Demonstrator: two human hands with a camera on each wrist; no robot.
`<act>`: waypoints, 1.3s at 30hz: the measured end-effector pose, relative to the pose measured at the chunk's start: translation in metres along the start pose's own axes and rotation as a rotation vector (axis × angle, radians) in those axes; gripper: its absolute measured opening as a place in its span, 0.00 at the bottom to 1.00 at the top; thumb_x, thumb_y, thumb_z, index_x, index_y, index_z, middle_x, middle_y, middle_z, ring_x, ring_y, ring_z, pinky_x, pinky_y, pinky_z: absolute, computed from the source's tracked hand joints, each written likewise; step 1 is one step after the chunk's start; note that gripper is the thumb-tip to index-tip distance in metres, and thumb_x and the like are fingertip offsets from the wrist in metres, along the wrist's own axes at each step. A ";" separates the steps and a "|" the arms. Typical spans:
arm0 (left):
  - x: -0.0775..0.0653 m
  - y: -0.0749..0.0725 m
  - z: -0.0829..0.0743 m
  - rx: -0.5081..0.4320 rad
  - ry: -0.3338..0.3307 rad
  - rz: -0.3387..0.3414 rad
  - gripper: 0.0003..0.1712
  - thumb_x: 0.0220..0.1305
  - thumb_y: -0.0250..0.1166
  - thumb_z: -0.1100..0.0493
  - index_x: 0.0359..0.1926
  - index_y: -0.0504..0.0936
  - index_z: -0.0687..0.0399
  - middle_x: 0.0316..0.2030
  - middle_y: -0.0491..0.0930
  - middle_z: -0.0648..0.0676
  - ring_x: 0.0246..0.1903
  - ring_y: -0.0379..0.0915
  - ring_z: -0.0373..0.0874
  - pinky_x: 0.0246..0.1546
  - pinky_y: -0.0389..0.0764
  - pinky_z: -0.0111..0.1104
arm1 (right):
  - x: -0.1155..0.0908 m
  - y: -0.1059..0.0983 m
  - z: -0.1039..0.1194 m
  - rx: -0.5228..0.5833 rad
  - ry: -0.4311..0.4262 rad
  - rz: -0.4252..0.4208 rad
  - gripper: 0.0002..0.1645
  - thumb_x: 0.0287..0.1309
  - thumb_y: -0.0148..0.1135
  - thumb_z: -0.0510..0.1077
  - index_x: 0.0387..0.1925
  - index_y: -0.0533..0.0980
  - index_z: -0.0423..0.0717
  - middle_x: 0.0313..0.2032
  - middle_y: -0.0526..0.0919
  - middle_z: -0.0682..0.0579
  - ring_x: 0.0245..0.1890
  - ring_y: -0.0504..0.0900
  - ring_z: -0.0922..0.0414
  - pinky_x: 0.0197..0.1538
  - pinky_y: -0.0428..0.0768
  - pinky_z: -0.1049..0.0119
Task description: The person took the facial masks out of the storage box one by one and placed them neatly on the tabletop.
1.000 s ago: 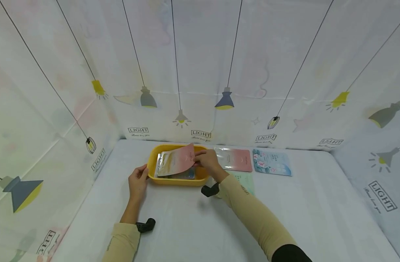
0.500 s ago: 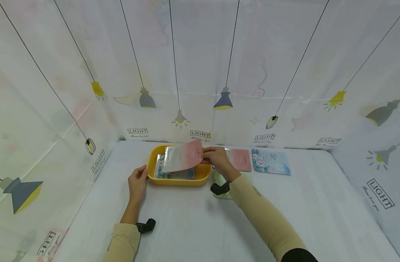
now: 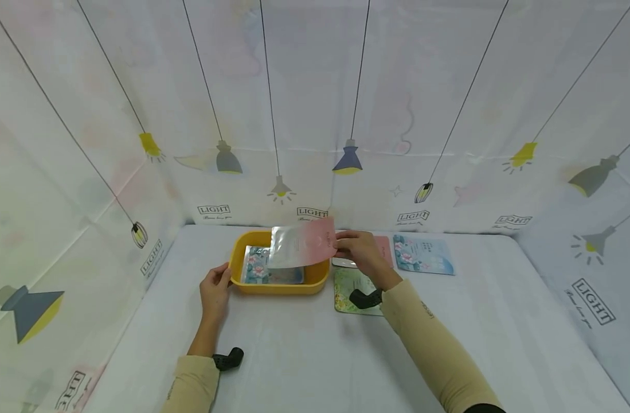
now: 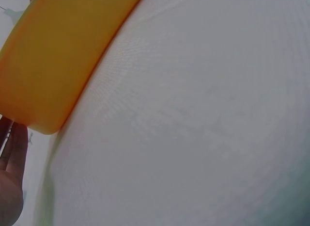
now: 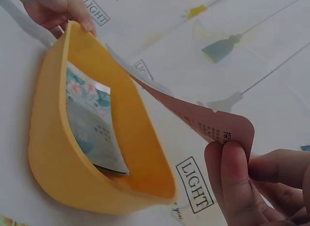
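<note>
My right hand (image 3: 363,252) pinches the end of a pink-and-silver sheet mask packet (image 3: 301,244), held above a yellow plastic basket (image 3: 281,289). The right wrist view has the packet (image 5: 193,114) edge-on, its corner between thumb and fingers. My left hand (image 3: 215,292) grips the basket's left rim, also visible at the top of the right wrist view. Inside the basket lies a blue floral packet (image 5: 92,124). The left wrist view takes in the basket's outer wall (image 4: 58,56) and part of the left hand (image 4: 12,172).
Right of the basket, another pink packet (image 3: 385,249) lies partly behind the right hand. A blue floral packet (image 3: 423,254) is farther right. Nearer, a green packet (image 3: 348,289) is partly covered by the right wrist's black camera mount (image 3: 365,299). A lamp-printed cloth hangs behind the table.
The right hand has lifted the pink packet up and rightward, uncovering more of the blue packet in the basket. The left hand has stayed at the rim.
</note>
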State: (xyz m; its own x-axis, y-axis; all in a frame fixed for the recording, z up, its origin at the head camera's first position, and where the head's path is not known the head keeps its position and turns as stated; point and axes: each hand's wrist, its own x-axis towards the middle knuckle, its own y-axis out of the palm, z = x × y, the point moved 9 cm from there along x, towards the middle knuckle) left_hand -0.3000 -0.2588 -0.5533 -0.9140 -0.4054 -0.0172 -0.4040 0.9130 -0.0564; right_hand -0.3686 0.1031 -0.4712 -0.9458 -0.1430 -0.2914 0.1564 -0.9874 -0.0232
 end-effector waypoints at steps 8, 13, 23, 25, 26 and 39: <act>0.000 0.000 0.003 0.018 0.006 -0.015 0.19 0.73 0.55 0.58 0.58 0.74 0.66 0.58 0.76 0.62 0.51 0.74 0.44 0.40 0.79 0.14 | -0.010 -0.028 0.001 -0.003 0.008 -0.029 0.22 0.62 0.62 0.38 0.57 0.75 0.36 0.52 0.80 0.40 0.37 0.86 0.57 0.48 0.86 0.64; 0.000 -0.001 0.003 0.027 0.000 -0.012 0.18 0.73 0.54 0.59 0.58 0.74 0.65 0.58 0.76 0.61 0.50 0.74 0.43 0.40 0.79 0.14 | -0.015 -0.044 0.003 -0.009 0.001 -0.018 0.24 0.63 0.61 0.39 0.59 0.73 0.35 0.50 0.80 0.43 0.37 0.85 0.58 0.47 0.86 0.66; -0.002 -0.001 0.003 0.035 -0.013 -0.004 0.19 0.73 0.54 0.58 0.59 0.73 0.65 0.59 0.75 0.61 0.54 0.73 0.47 0.41 0.78 0.13 | -0.032 -0.079 0.003 -0.070 -0.014 -0.031 0.28 0.64 0.61 0.40 0.63 0.69 0.35 0.44 0.80 0.50 0.36 0.84 0.60 0.45 0.85 0.70; -0.003 -0.001 0.003 0.034 -0.013 -0.005 0.19 0.73 0.54 0.58 0.59 0.73 0.65 0.59 0.75 0.61 0.54 0.73 0.46 0.40 0.78 0.13 | -0.035 -0.087 0.002 -0.077 -0.013 -0.038 0.28 0.64 0.61 0.41 0.63 0.68 0.34 0.43 0.80 0.51 0.35 0.84 0.61 0.44 0.85 0.71; -0.003 -0.001 0.003 0.030 -0.013 -0.007 0.19 0.73 0.54 0.58 0.59 0.73 0.65 0.59 0.75 0.61 0.53 0.73 0.46 0.41 0.78 0.13 | -0.037 -0.090 0.002 -0.080 -0.013 -0.037 0.28 0.64 0.61 0.41 0.63 0.68 0.34 0.42 0.81 0.52 0.35 0.84 0.61 0.44 0.85 0.71; 0.000 -0.001 0.001 0.002 -0.014 -0.012 0.20 0.73 0.55 0.58 0.59 0.73 0.67 0.59 0.75 0.63 0.51 0.73 0.45 0.40 0.79 0.14 | -0.057 -0.131 -0.008 -0.038 -0.026 -0.035 0.32 0.64 0.60 0.39 0.64 0.63 0.27 0.35 0.82 0.60 0.33 0.84 0.64 0.42 0.85 0.72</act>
State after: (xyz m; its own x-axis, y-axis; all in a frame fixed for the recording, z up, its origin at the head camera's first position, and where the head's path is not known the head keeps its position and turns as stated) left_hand -0.2995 -0.2594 -0.5539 -0.9083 -0.4172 -0.0306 -0.4150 0.9079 -0.0590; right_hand -0.3329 0.2410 -0.4587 -0.9580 -0.1104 -0.2647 0.1331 -0.9887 -0.0691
